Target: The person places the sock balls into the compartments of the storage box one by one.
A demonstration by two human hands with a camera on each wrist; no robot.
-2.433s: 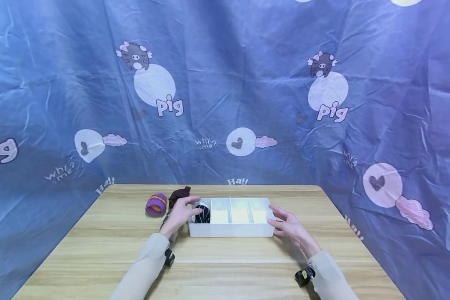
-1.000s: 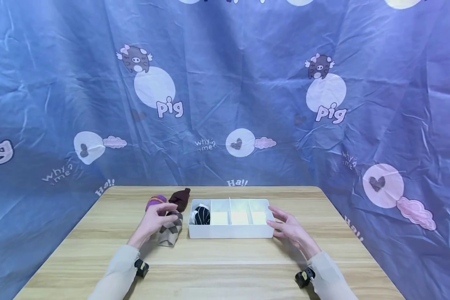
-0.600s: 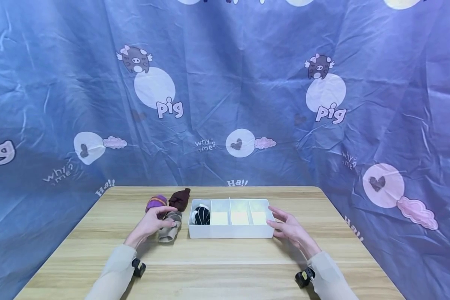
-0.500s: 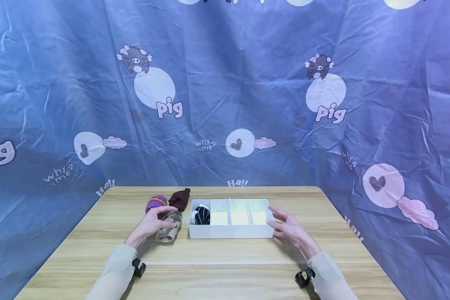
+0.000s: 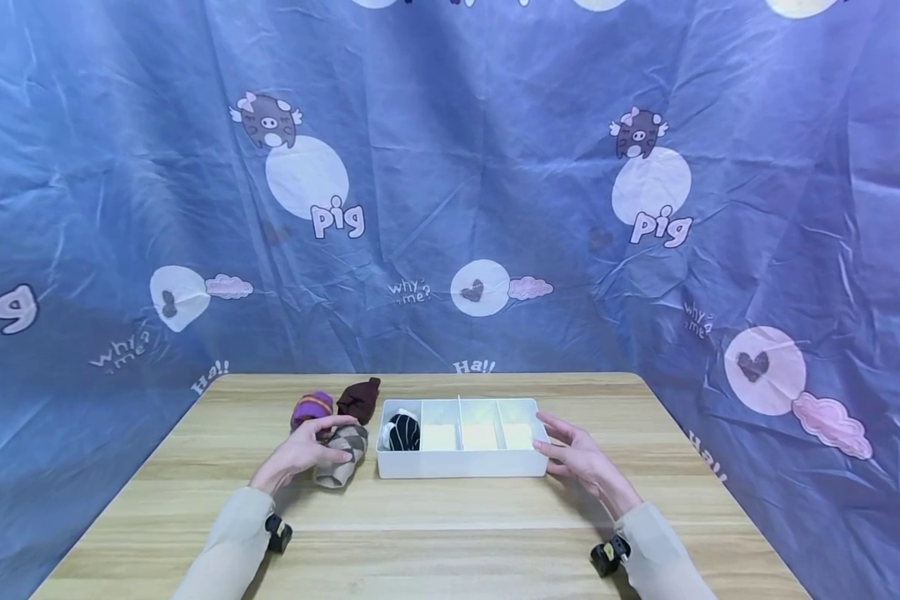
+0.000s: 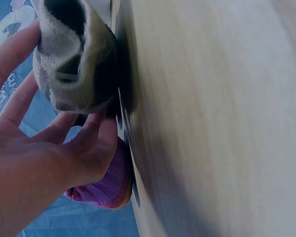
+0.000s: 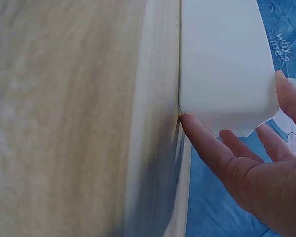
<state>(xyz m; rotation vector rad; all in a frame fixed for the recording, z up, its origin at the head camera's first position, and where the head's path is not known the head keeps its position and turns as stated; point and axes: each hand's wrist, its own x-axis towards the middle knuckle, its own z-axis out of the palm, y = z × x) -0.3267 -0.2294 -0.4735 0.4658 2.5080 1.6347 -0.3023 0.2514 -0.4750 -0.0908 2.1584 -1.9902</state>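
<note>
My left hand (image 5: 300, 452) holds a rolled grey checked sock (image 5: 342, 457) between thumb and fingers, low over the table at the left. In the left wrist view the folded mouth of the sock (image 6: 69, 64) faces the camera, and the fingers reach beneath it. A purple striped sock roll (image 5: 312, 407) and a dark maroon sock roll (image 5: 358, 400) lie just behind. At the centre stands a white divided box (image 5: 461, 464), with a black-and-white striped sock (image 5: 404, 431) in its leftmost compartment. Loosely extended, the fingers of my right hand (image 5: 581, 454) touch the box's right end.
The wooden table (image 5: 450, 542) carries everything; its back edge meets a blue printed curtain (image 5: 435, 208). Thin white dividers (image 5: 461, 421) split the box into several compartments. A small black camera sits on each wrist.
My left hand has left the box's leftmost compartment, where the striped sock lies, and moved left to the grey checked sock. It now holds that sock, slightly turned. My right hand has stayed put.
</note>
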